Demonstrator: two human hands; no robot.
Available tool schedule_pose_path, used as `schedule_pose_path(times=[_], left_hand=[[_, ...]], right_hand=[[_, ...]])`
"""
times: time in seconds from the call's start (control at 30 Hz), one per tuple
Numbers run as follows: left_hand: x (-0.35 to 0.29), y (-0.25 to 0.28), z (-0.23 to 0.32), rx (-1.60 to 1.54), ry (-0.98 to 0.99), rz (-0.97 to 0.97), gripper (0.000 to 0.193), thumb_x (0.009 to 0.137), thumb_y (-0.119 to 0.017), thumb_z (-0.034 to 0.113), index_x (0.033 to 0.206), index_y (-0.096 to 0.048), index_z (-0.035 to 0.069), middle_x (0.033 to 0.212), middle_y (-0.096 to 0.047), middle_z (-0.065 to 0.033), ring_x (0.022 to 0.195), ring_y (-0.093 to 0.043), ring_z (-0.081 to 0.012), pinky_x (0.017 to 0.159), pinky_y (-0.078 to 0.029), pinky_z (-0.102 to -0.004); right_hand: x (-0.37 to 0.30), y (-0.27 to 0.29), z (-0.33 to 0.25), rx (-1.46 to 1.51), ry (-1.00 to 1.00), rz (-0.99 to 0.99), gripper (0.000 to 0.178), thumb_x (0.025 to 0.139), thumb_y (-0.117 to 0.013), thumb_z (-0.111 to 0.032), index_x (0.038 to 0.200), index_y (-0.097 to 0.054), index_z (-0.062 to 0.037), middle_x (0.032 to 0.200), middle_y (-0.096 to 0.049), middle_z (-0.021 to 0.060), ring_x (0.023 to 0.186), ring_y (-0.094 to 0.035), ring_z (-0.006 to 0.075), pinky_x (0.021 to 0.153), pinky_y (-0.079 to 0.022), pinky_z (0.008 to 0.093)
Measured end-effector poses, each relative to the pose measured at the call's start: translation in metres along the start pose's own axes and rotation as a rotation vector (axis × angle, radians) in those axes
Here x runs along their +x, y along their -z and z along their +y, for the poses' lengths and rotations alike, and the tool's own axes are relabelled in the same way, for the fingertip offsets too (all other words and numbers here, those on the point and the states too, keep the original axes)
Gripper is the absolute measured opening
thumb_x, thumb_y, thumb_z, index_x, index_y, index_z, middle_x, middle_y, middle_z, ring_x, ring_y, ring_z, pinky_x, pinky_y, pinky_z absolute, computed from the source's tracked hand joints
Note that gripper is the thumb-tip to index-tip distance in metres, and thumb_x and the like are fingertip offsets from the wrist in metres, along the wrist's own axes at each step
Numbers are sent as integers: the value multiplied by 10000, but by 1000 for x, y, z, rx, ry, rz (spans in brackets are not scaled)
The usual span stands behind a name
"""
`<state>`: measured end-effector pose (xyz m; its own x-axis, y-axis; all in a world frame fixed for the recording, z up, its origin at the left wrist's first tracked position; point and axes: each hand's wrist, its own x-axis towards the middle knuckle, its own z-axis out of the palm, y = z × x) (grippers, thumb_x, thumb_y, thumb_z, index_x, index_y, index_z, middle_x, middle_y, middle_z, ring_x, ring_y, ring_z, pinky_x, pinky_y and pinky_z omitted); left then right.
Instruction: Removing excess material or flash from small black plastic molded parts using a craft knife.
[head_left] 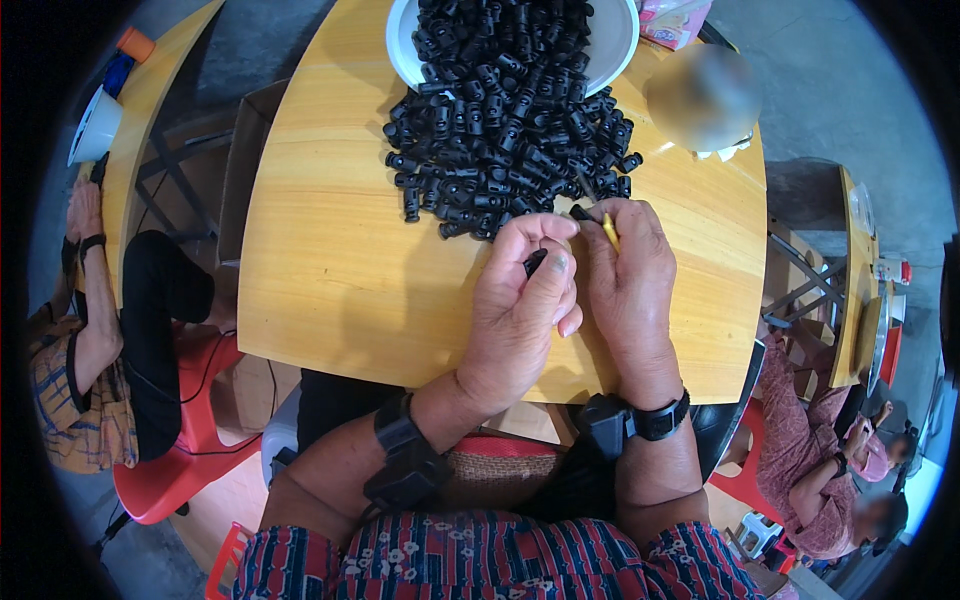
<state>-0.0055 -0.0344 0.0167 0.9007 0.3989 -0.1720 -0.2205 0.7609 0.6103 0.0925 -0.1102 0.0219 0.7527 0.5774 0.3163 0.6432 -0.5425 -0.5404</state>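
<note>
A heap of small black cord locks (pixel 500 150) spills from a white basin (pixel 402 45) onto the wooden table. My left hand (pixel 525 300) is closed, palm turned up, with a black cord lock (pixel 535 262) held between thumb and curled fingers. Close on its right, my right hand (pixel 630 265) pinches a slim tool with a yellow handle (pixel 611 232). A short black piece (pixel 580 213) shows at those fingertips; whether it belongs to the tool cannot be made out. Both hands are just above the table, at the heap's near edge.
A blurred round container (pixel 705 97) stands on the table (pixel 320 240) at the right, near a pink package (pixel 672 20). At the left, a person's hand (pixel 85 212) rests by another table. Other people sit at the right by a further table (pixel 853 300). Red chairs (pixel 150 490) stand around.
</note>
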Motion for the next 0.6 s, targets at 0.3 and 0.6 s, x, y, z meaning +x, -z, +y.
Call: schedule_pose_path(times=[0.3, 0.6], left_hand=[[4, -6, 0, 82, -6, 81, 217, 962, -419, 100, 1178, -430, 90, 819, -421, 55, 582, -339, -9, 529, -339, -185], [6, 2, -2, -20, 28, 44, 134, 967, -472, 168, 1051, -445, 67, 791, -431, 20, 549, -363, -24, 490, -373, -206]], right_hand=[[-6, 8, -4, 794, -232, -83, 93, 834, -596, 7, 919, -567, -14, 797, -612, 20, 738, -555, 84, 678, -450, 224], [-8, 8, 1, 1015, -190, -92, 180, 762, -719, 0, 897, -604, -29, 826, -634, 5, 753, -576, 62, 688, -476, 203]])
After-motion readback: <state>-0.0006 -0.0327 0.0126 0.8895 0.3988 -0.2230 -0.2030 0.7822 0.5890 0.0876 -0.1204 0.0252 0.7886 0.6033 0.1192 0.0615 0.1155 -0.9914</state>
